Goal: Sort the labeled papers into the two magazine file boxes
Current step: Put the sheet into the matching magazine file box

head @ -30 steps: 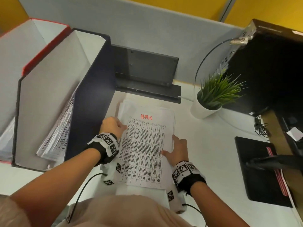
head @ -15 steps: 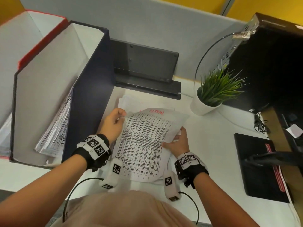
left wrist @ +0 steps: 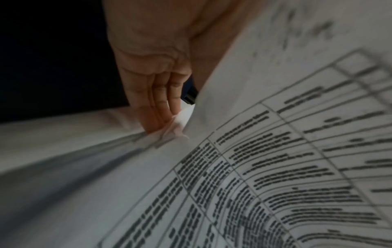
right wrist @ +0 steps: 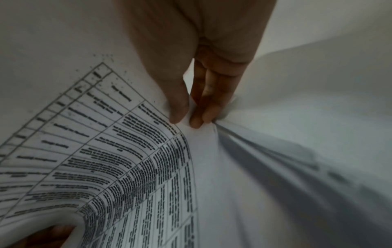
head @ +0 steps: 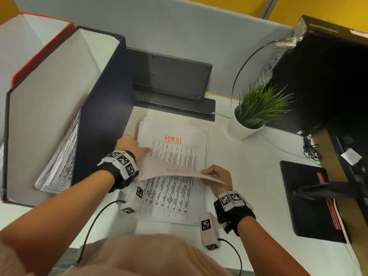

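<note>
A stack of printed papers lies on the white desk; the sheet showing on it is marked ADMIN in red. Both hands hold one sheet lifted above the stack, its far edge curled back toward me and red writing showing through. My left hand pinches its left edge, with fingertips on the paper. My right hand pinches the right edge between thumb and fingers. The navy file box stands just left, with papers inside. The red-edged box stands beyond it.
A black stand sits behind the stack against the grey partition. A potted plant stands at the right, with a dark computer case behind it. A black pad lies at the right edge of the desk.
The top sheet, flat on the stack a second ago, has been lifted by both hands and curled back toward me. Another sheet marked ADMIN now shows beneath it.
</note>
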Available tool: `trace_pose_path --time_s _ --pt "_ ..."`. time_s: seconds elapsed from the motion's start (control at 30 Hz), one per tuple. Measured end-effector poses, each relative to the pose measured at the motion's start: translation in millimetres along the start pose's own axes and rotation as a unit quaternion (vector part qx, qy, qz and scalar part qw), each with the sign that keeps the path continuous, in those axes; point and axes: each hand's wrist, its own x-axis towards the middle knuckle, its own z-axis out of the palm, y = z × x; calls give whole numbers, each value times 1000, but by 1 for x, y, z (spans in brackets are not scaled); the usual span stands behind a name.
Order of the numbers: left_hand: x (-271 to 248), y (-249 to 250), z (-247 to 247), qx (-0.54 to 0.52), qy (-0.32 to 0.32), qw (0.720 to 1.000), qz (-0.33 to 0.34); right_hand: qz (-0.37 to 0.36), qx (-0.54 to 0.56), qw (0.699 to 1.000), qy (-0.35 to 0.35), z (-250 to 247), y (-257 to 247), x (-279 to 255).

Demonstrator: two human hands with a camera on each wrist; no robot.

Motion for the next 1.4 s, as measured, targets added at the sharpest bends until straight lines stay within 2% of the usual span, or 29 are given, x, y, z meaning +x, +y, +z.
trace_pose_path --time_s 0.17,0.3,0.53,0.7,0.83,0.97,1.03,1.1,1.17,1.27,1.4 --pt "2 1 -2 22 26 999 0 10 61 998 -14 -1 0 0" --pt "-3 4 1 25 31 999 17 7 40 999 -17 0 0 0" --pt "-8 1 12 47 54 994 87 12 -35 999 26 2 -1 2" --pt "-12 -6 15 4 105 977 186 27 51 997 57 6 -3 0" --pt "-13 -12 14 -60 119 973 188 34 47 998 36 8 -4 2" --pt "-15 -16 14 -78 121 960 239 37 80 994 63 9 -4 2" --pt "-19 -17 13 -138 106 947 270 37 77 994 62 9 -4 2" --pt "-23 -16 14 -199 68 940 268 20 44 997 53 9 -7 0" --pt "-25 -17 13 -261 16 936 235 11 43 997 70 11 -8 0" --pt "-28 -17 8 -382 -75 906 167 -31 75 994 70 13 -10 2" --pt "-29 -15 2 -415 -113 892 139 20 44 998 45 12 -12 4"
